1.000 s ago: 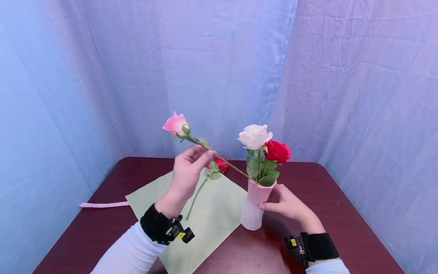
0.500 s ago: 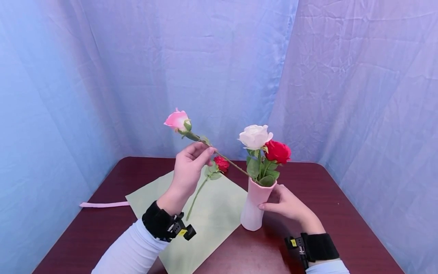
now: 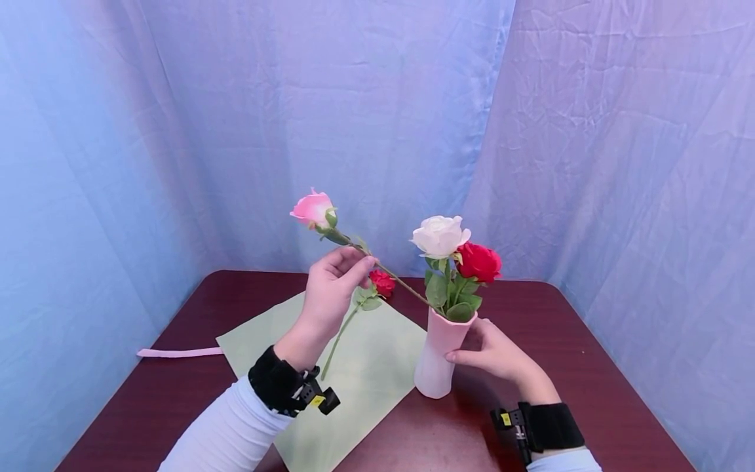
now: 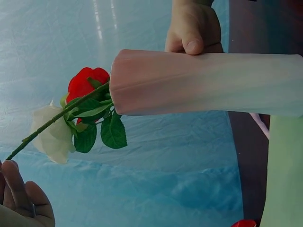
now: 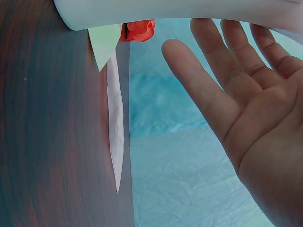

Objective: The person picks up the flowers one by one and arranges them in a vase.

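Observation:
My left hand (image 3: 330, 288) pinches the stem of a pink rose (image 3: 314, 210) between thumb and fingertips. The rose leans to the left, its stem slanting down into the mouth of a pink-and-white vase (image 3: 439, 354). A white rose (image 3: 440, 236) and a red rose (image 3: 479, 262) stand upright in that vase, green leaves clustered at its rim. My right hand (image 3: 501, 352) steadies the vase from the right, thumb on its near side and fingers reaching behind. In the left wrist view, the pink rose's stem (image 4: 47, 125) runs from the hand to the vase's rim; its bloom is outside that view.
A second red rose (image 3: 382, 283) lies on a pale green paper sheet (image 3: 377, 373) left of the vase. A pink ribbon (image 3: 179, 353) sticks out from the sheet's left corner on the dark red table (image 3: 590, 406). Blue curtains (image 3: 377, 131) hang behind and beside the table.
My left hand has shifted slightly right, and the pink bloom has moved a little right with it. The right hand and the vase have stayed practically still.

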Motion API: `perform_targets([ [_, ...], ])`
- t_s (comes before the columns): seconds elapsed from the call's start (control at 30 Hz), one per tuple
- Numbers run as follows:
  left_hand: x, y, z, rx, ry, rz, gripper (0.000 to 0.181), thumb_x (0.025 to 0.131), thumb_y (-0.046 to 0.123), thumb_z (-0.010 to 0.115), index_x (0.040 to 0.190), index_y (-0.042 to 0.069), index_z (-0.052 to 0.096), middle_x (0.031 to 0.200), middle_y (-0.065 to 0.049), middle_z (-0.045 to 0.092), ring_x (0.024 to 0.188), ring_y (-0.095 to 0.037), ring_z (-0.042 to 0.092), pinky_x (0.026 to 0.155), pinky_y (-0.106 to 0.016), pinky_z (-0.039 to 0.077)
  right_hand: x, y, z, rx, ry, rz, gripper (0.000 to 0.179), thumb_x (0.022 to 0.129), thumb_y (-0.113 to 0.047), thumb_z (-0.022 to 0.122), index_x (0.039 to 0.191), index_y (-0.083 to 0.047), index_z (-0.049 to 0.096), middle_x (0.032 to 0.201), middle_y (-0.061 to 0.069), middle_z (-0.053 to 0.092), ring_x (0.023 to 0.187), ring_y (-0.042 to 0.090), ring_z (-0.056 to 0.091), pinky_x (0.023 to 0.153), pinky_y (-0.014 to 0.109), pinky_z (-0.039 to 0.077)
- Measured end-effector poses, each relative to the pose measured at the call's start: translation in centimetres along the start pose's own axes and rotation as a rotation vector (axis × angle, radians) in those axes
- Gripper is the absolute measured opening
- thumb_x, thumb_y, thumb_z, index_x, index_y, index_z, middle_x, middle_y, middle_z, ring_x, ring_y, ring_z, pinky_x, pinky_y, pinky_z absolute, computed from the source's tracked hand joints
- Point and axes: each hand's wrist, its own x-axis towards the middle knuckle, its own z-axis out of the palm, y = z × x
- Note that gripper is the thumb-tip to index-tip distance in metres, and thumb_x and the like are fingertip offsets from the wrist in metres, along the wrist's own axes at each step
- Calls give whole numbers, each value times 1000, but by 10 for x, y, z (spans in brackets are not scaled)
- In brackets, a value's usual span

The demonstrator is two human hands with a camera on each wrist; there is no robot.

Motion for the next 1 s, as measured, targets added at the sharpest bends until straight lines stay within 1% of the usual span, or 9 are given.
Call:
perform_targets([
  [0.1,-1,-2,1,17,-17,-9,11,95,8,73,100,1,66,93,-9,73,68,-22,61,73,-31,57,0,0,0,0,2,-1,61,86,-16,84,140,-14,57,129,2,66,114,21,67,94,36,53],
  [0.17,-1,-3,3,30,-27,-18,16,94,10,74,102,-1,67,91,-10,73,68,-21,61,73,-32,56,0,0,0,-1,3,0,61,85,-16,84,140,-14,57,129,2,66,115,21,66,95,36,53],
  [0.2,-1,-3,3,37,-32,-23,16,94,11,74,103,-1,67,91,-10,73,68,-21,61,73,-34,57,0,0,0,-1,3,2,61,85,-16,84,140,-14,57,130,2,66,115,21,66,95,36,53],
  [0.3,-2,-4,5,57,-43,-30,17,94,13,75,104,1,68,91,-10,72,68,-20,62,74,-35,57,-1,0,0,-6,5,4,62,85,-16,84,141,-14,57,130,1,66,115,21,66,95,35,53],
  [0.53,-1,-6,11,75,-62,-18,17,95,10,74,105,-1,69,93,-10,74,70,-21,64,72,-30,57,0,1,-1,-6,0,9,62,86,-17,84,141,-15,56,130,1,66,115,21,66,95,35,53],
  [0.67,-1,-8,13,86,-73,-12,17,94,10,74,106,-1,70,94,-14,73,72,-20,65,71,-31,57,1,1,-1,-3,-3,4,61,86,-16,84,141,-14,57,129,2,67,115,21,67,94,35,54],
  [0.8,0,-10,16,103,-85,-20,16,94,11,75,105,0,71,95,-16,73,75,-19,66,73,-33,58,1,1,-1,-16,-1,-3,61,86,-17,84,140,-15,57,129,0,67,115,20,66,95,35,53],
  [0.9,1,-10,20,114,-102,-23,17,94,12,75,104,0,71,93,-14,73,75,-21,65,73,-36,58,1,2,-1,-25,3,-2,61,86,-18,84,140,-15,57,129,0,67,115,20,66,95,35,53],
  [1.0,2,-10,22,121,-117,-26,17,94,13,75,104,0,71,91,-11,73,76,-34,63,74,-44,58,0,2,-1,-28,7,0,61,86,-18,84,140,-16,57,129,-1,67,115,19,66,95,35,53],
])
